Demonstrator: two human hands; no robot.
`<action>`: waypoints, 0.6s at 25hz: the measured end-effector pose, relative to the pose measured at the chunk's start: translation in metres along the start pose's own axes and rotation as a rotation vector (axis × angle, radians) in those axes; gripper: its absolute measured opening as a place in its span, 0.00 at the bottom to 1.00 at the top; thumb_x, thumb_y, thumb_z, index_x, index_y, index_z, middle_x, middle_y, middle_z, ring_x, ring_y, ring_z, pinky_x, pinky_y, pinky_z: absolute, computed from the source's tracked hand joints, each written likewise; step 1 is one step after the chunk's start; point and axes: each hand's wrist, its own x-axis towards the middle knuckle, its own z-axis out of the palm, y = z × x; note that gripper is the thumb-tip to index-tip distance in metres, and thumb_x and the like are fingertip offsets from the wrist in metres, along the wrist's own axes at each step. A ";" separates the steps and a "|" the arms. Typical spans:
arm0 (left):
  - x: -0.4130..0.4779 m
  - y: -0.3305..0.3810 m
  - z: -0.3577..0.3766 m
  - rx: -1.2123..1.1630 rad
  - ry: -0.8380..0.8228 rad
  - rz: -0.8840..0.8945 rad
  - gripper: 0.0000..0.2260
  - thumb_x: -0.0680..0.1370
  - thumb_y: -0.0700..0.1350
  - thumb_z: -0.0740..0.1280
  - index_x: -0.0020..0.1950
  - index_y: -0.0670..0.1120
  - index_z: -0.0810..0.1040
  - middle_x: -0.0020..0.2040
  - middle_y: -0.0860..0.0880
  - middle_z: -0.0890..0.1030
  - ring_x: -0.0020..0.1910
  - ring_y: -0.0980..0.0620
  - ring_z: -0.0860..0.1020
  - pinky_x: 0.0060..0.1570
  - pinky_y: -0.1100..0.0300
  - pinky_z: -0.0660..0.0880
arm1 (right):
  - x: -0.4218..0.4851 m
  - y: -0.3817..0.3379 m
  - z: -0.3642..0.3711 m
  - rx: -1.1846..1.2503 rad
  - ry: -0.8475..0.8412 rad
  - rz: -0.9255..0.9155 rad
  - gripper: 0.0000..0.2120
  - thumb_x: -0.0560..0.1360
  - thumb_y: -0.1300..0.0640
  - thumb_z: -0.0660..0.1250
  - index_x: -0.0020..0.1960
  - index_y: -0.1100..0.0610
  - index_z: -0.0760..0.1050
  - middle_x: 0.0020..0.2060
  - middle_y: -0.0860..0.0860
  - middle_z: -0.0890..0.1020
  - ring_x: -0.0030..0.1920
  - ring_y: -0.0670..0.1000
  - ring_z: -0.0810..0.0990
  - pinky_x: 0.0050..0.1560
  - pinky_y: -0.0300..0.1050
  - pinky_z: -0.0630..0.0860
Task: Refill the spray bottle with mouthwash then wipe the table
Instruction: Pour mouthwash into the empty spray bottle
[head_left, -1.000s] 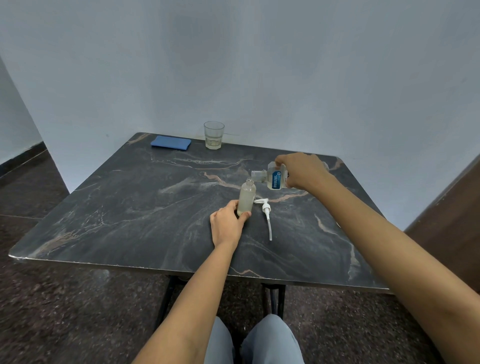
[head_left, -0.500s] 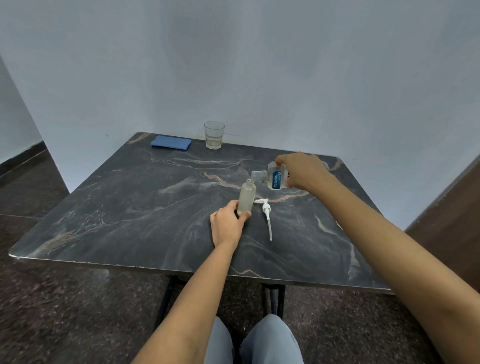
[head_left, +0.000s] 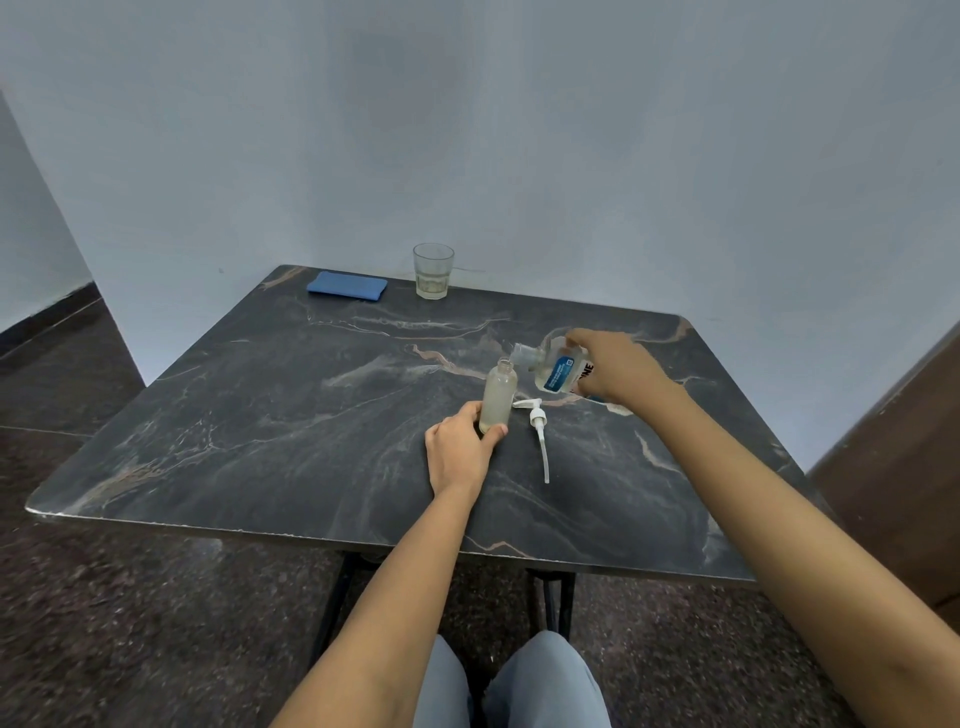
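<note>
At the far edge of the desk lie a blue cloth and a glass, well apart from my hands. A white pump head lies just right of the spray bottle, its tube pointing toward me. The spray bottle stands upright near mid-desk, neck uncapped. The mouthwash bottle is tipped nearly level, its mouth pointing left, just above that neck. My left hand grips the spray bottle's base; my right hand is wrapped round the mouthwash bottle.
</note>
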 end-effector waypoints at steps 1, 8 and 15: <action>0.000 0.000 0.000 0.000 -0.002 0.000 0.16 0.75 0.55 0.68 0.61 0.51 0.76 0.51 0.52 0.83 0.52 0.52 0.78 0.60 0.56 0.65 | 0.000 0.004 0.008 0.082 -0.001 0.011 0.26 0.69 0.61 0.71 0.66 0.52 0.69 0.60 0.54 0.79 0.52 0.56 0.80 0.52 0.51 0.76; 0.000 0.000 0.000 0.011 -0.006 -0.006 0.16 0.75 0.55 0.68 0.61 0.52 0.76 0.51 0.52 0.83 0.52 0.51 0.78 0.61 0.56 0.64 | -0.006 0.031 0.051 0.492 0.107 0.006 0.26 0.67 0.63 0.74 0.63 0.53 0.72 0.55 0.52 0.80 0.50 0.51 0.77 0.49 0.42 0.71; 0.000 0.001 0.000 0.009 -0.006 -0.004 0.16 0.75 0.55 0.68 0.61 0.52 0.76 0.52 0.52 0.83 0.52 0.52 0.78 0.59 0.57 0.63 | -0.029 0.075 0.088 1.226 0.359 0.203 0.21 0.70 0.68 0.73 0.58 0.54 0.73 0.53 0.52 0.82 0.49 0.46 0.83 0.48 0.39 0.81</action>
